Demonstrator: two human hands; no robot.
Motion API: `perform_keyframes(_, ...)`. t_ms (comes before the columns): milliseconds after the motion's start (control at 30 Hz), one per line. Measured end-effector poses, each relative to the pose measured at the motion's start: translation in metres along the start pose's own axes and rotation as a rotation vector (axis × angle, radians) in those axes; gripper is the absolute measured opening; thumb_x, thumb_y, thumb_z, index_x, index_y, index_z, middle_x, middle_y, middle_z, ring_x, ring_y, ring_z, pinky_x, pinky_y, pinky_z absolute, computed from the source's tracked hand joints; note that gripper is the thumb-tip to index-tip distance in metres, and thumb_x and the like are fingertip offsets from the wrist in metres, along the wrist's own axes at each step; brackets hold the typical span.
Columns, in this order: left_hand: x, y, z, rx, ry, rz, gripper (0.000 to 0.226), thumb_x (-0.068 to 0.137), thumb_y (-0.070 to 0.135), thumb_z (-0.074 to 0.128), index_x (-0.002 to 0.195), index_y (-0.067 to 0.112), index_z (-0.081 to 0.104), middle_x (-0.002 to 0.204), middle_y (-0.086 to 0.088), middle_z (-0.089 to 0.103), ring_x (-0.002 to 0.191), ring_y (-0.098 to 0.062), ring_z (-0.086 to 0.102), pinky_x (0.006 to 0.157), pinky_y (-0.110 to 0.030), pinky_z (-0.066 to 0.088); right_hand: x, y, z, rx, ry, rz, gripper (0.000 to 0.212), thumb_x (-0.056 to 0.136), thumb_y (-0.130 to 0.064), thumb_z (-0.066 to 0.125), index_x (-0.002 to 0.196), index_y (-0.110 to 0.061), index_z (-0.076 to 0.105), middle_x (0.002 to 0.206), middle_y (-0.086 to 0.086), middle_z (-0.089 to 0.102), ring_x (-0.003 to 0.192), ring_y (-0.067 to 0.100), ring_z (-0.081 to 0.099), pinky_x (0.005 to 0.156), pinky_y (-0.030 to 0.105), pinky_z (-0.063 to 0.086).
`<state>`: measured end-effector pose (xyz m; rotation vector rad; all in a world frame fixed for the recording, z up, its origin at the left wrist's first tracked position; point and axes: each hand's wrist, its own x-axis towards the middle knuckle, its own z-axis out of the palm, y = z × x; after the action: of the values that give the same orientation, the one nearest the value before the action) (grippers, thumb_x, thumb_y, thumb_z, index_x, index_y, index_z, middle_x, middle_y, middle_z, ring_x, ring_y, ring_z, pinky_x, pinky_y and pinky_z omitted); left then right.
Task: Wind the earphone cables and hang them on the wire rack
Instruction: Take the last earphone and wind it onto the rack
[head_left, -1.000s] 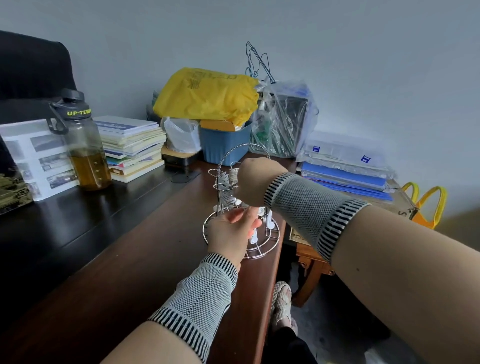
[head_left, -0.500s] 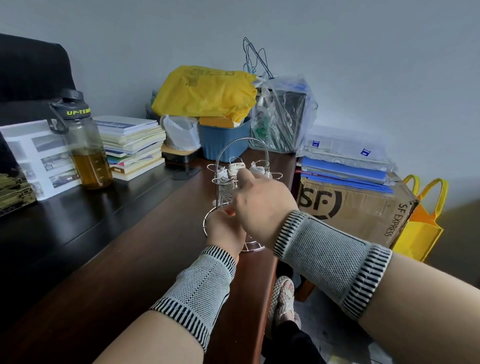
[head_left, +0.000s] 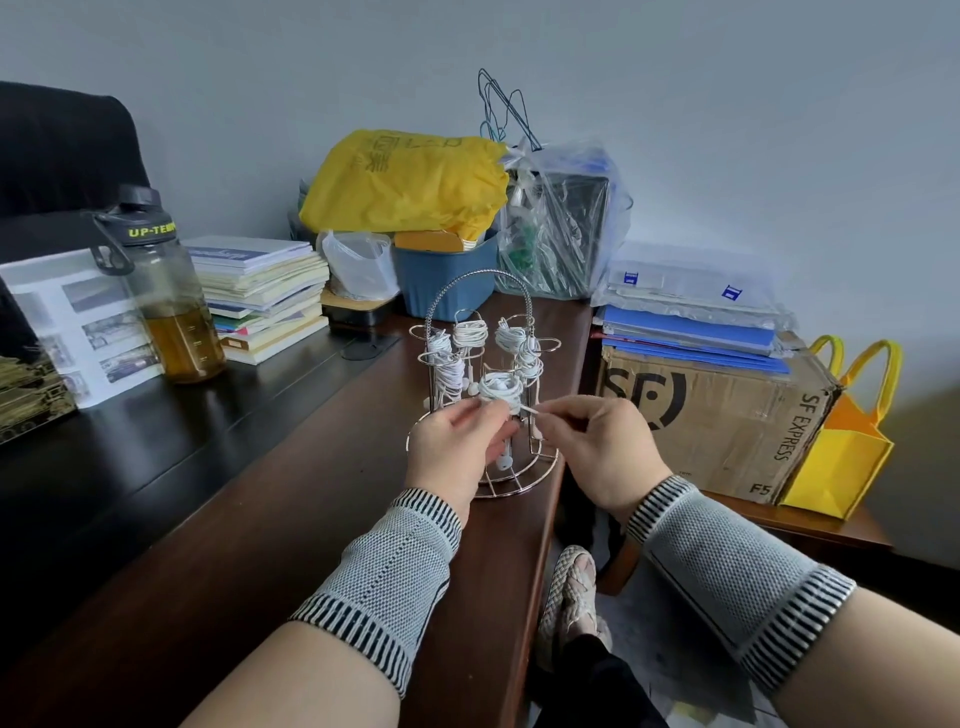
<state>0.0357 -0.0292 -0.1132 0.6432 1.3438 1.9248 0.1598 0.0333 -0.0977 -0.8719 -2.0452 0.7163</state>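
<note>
On the bench, the wire rack is carrying several wound white coils, and the left hand is gripping the nearest coil at the rack's front. The right hand is pinching that coil's loose cable end. Behind, a blue tub is holding a yellow bag.

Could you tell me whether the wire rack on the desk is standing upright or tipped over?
Upright: the wire rack stands on its round base on the desk, handle arching overhead.
</note>
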Motion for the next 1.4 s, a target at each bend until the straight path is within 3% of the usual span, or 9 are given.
perform_keyframes(100, -0.002, 0.002, 0.000, -0.020, 0.015, 0.008, 0.003, 0.088, 0.011, 0.068, 0.089, 0.008, 0.066, 0.076, 0.002, 0.074, 0.076, -0.016, 0.074, 0.067, -0.024, 0.057, 0.005, 0.000, 0.001, 0.267, 0.027, 0.226, 0.010, 0.085, -0.016, 0.071, 0.076, -0.014, 0.072, 0.057, -0.009, 0.062, 0.047, 0.000, 0.051, 0.052, 0.017, 0.043)
perform_keyframes(200, -0.002, 0.002, 0.000, -0.010, 0.012, 0.010, 0.009, 0.088, 0.014, 0.070, 0.093, 0.008, 0.067, 0.082, 0.000, 0.074, 0.077, -0.016, 0.074, 0.066, -0.023, 0.058, 0.006, -0.007, 0.003, 0.660, 0.020, 0.422, 0.013, 0.086, -0.006, 0.068, 0.073, -0.007, 0.065, 0.055, 0.000, 0.056, 0.045, 0.006, 0.046, 0.045, 0.018, 0.038)
perform_keyframes(267, -0.002, 0.001, -0.001, -0.008, -0.010, 0.009, 0.005, 0.088, 0.014, 0.070, 0.091, 0.010, 0.068, 0.084, 0.000, 0.075, 0.077, -0.014, 0.074, 0.066, -0.022, 0.057, 0.006, -0.010, 0.002, 0.775, 0.004, 0.469, 0.015, 0.087, -0.003, 0.065, 0.073, -0.007, 0.063, 0.056, 0.002, 0.054, 0.044, 0.007, 0.044, 0.045, 0.018, 0.036)
perform_keyframes(567, 0.000, -0.002, -0.001, -0.032, -0.011, 0.002, 0.001, 0.087, 0.012, 0.070, 0.088, 0.012, 0.070, 0.073, 0.006, 0.074, 0.070, -0.007, 0.071, 0.064, -0.018, 0.056, 0.001, -0.006, 0.009, 0.634, -0.063, 0.475, 0.016, 0.086, -0.008, 0.067, 0.070, -0.009, 0.063, 0.062, 0.006, 0.055, 0.049, 0.010, 0.045, 0.047, 0.020, 0.036)
perform_keyframes(733, 0.002, -0.001, -0.002, -0.058, 0.004, -0.005, 0.007, 0.086, 0.013, 0.071, 0.091, 0.010, 0.069, 0.073, 0.005, 0.074, 0.070, -0.008, 0.071, 0.071, -0.022, 0.057, 0.000, -0.006, 0.011, 0.781, -0.067, 0.585, 0.012, 0.085, -0.009, 0.068, 0.075, -0.008, 0.061, 0.066, 0.007, 0.055, 0.051, 0.011, 0.044, 0.049, 0.021, 0.034)
perform_keyframes(1000, 0.001, -0.001, 0.000, -0.104, 0.026, -0.025, 0.010, 0.085, 0.016, 0.072, 0.091, 0.008, 0.069, 0.077, 0.002, 0.074, 0.070, -0.010, 0.071, 0.061, -0.019, 0.055, 0.006, -0.019, 0.014, 1.253, 0.090, 0.733, 0.008, 0.085, -0.011, 0.069, 0.087, -0.010, 0.061, 0.059, 0.000, 0.066, 0.048, 0.007, 0.059, 0.046, 0.017, 0.047)
perform_keyframes(1200, 0.003, -0.001, -0.001, -0.117, 0.012, -0.038, 0.012, 0.085, 0.015, 0.073, 0.091, 0.005, 0.070, 0.084, -0.007, 0.075, 0.074, -0.017, 0.072, 0.066, -0.025, 0.058, 0.008, -0.035, 0.024, 1.348, 0.246, 0.763, 0.009, 0.086, -0.001, 0.063, 0.085, -0.008, 0.057, 0.062, 0.007, 0.066, 0.049, 0.009, 0.062, 0.044, 0.016, 0.049)
perform_keyframes(1400, 0.002, 0.000, -0.002, -0.121, 0.014, -0.046, 0.014, 0.084, 0.014, 0.073, 0.093, 0.004, 0.070, 0.087, -0.009, 0.075, 0.075, -0.018, 0.072, 0.064, -0.025, 0.057, 0.009, -0.037, 0.026, 1.358, 0.264, 0.759, 0.005, 0.088, -0.004, 0.064, 0.088, -0.007, 0.060, 0.065, 0.006, 0.063, 0.046, 0.008, 0.057, 0.043, 0.017, 0.047)
